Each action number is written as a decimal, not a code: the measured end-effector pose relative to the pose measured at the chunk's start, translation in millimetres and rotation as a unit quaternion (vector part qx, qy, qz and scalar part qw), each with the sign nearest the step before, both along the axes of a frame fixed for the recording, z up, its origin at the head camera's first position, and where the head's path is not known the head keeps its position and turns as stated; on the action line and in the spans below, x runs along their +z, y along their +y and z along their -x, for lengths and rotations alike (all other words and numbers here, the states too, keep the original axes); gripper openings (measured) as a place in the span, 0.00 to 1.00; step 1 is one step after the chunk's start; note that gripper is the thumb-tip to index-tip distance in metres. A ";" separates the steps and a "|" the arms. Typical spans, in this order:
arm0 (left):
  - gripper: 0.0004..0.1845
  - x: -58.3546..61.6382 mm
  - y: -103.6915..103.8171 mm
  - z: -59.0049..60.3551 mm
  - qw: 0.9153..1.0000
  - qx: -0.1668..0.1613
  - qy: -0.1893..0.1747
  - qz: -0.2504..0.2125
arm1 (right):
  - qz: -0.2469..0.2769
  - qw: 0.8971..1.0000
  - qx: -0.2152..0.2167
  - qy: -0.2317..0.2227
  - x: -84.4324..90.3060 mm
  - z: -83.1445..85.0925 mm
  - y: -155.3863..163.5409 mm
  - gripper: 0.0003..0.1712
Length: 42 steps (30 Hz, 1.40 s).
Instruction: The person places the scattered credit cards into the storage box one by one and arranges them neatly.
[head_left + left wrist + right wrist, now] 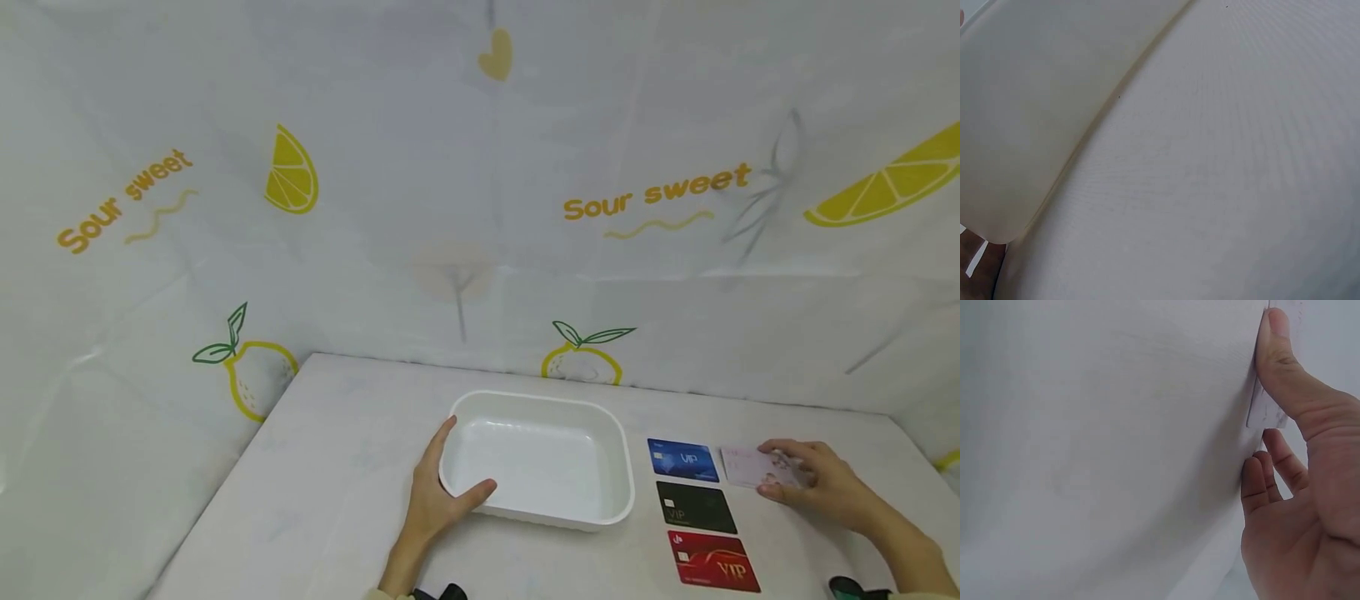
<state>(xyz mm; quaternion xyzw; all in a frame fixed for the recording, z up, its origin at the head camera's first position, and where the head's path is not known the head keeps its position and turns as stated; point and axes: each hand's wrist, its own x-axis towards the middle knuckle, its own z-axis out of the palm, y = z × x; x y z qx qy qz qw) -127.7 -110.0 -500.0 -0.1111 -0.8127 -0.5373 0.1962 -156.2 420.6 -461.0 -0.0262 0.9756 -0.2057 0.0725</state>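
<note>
A white plastic tray [517, 396] with rounded corners stands mid-table. My left hand [435, 500] grips its left end, thumb over the near rim and fingers along the left side. In the left wrist view the tray's wall [1041, 106] fills the upper left. At the right, my right hand [821, 487] holds a pale pink patterned card [742, 467] by its edges between thumb and fingers. The card's right part is hidden by the hand. From the right wrist, the thumb [1275, 362] presses along the card's edge [1266, 412], low over the table.
Between tray and pink card, a blue VIP card [682, 460], a dark green VIP card [696, 507] and a red VIP card [712, 561] lie in a column. The white table [300, 483] ends at a lemon-printed cloth backdrop [405, 208].
</note>
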 end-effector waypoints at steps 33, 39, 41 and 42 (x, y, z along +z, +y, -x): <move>0.53 0.2 0.9 -0.3 1.000 -0.007 -0.005 -0.001 | -0.002 0.998 -0.023 -0.053 4.4 -1.0 -0.7 0.50; 0.53 0.5 0.7 0.1 1.000 -0.007 -0.002 -0.003 | -0.004 0.999 -0.033 -0.002 14.0 -6.4 -10.9 0.47; 0.53 0.8 0.5 -0.1 1.000 -0.005 -0.002 -0.003 | -0.001 0.999 -0.036 0.020 19.1 -7.8 -17.5 0.45; 0.53 0.8 0.4 -0.2 1.000 -0.005 -0.002 -0.003 | 0.002 0.999 -0.038 0.031 22.2 -8.4 -21.1 0.45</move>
